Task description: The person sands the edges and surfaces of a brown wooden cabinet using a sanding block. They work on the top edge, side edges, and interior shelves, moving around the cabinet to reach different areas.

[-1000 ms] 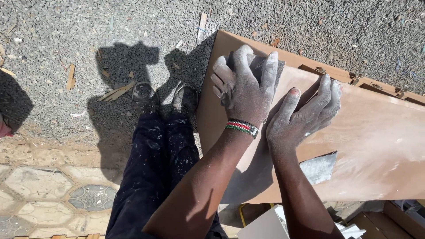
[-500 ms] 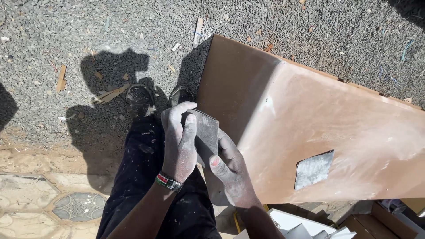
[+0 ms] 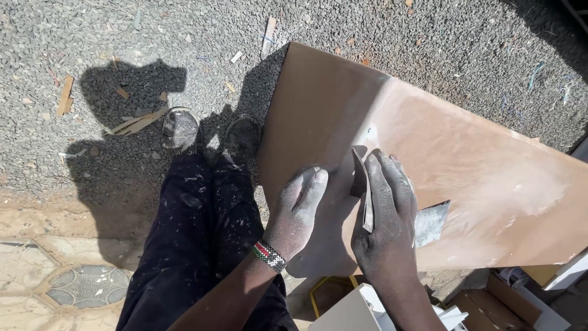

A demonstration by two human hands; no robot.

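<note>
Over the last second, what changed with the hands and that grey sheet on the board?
Both hands came off the far part of the brown board, lifted a grey abrasive sheet off it, and the right hand now presses the sheet on the near edge. The left hand rests flat beside it. The other grey sheet stayed on the board; the board stayed too.

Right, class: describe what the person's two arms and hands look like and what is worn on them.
Both forearms are bare, with no sleeves or gloves. The left hand and right hand are coated in pale grey dust. A beaded wristband striped red, white, green and black circles the left wrist; the right wrist carries nothing.
</note>
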